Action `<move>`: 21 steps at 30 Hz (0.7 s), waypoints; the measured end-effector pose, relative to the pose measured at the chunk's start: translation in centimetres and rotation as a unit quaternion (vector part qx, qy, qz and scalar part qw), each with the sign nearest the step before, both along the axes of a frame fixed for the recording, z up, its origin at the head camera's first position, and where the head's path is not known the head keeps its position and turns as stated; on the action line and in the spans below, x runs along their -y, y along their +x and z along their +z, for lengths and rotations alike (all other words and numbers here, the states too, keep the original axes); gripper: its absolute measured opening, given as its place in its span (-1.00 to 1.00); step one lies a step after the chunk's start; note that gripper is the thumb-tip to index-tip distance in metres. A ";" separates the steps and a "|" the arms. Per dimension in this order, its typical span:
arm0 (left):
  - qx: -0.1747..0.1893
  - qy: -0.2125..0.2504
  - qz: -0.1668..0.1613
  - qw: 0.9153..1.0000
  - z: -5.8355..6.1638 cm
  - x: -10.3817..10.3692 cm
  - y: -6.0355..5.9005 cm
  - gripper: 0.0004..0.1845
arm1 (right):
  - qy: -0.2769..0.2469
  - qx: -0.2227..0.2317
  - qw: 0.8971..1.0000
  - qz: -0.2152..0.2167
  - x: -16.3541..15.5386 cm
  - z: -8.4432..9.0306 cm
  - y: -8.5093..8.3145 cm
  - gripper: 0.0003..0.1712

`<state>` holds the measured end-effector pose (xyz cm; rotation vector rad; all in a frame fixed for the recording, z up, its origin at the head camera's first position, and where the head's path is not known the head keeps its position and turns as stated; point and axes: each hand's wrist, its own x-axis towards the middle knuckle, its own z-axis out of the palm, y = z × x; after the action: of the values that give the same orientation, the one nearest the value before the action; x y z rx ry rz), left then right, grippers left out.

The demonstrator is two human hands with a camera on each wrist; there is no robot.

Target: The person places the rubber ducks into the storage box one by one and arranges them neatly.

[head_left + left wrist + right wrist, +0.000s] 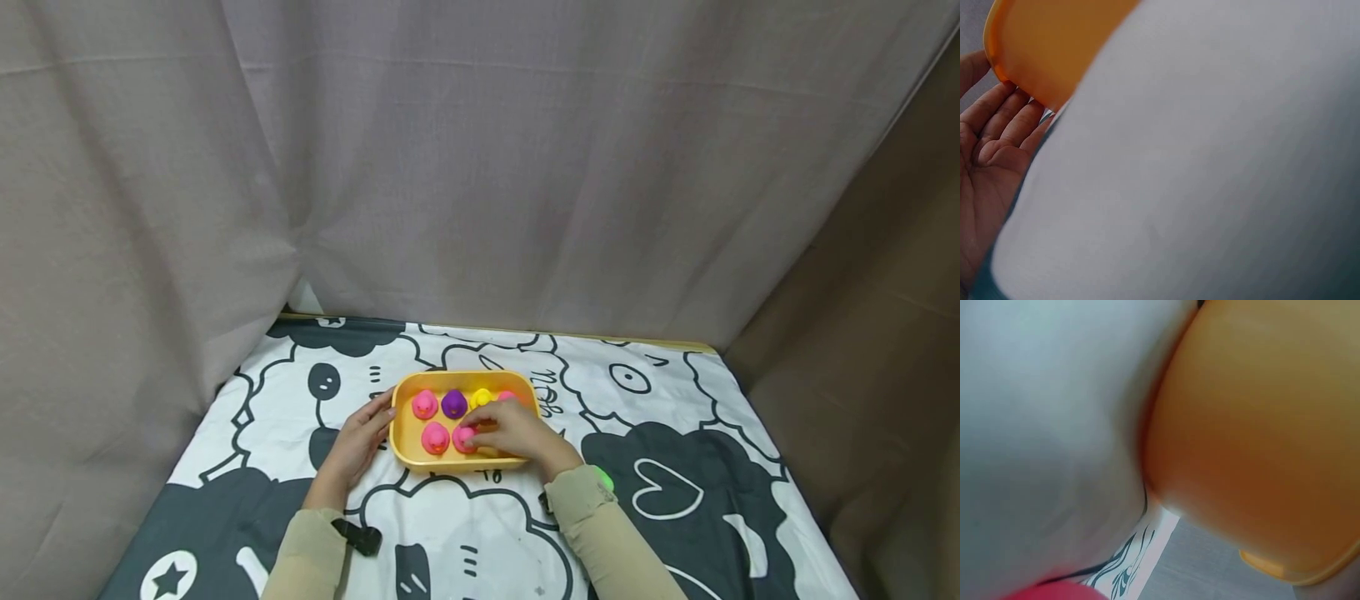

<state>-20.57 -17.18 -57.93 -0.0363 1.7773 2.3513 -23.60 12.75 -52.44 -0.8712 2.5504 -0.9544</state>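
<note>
Hands: left hand flat against tray left wall, steadying; right hand pinches pink duck in tray's front row. Placing step, probably; next: release cleanly, tray steady.

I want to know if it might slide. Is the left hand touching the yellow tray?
Touching. In the left wrist view the fingers of the left hand rest straight against the yellow tray at its edge, with no gap.
</note>
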 end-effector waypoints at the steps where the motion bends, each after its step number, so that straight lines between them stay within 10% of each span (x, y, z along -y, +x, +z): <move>1: 0.001 -0.001 0.001 1.000 0.0 0.0 0.0 -0.45 | 0.000 0.001 1.000 0.001 0.0 0.0 0.0 -0.74; 21: 0.002 0.000 0.001 1.000 0.1 0.1 0.1 -0.44 | 0.014 -0.004 1.000 0.028 0.0 0.2 0.1 -0.66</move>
<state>-20.52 -17.26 -57.87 -0.0414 1.7768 2.3508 -23.50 12.73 -52.22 -0.9340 2.5260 -0.8987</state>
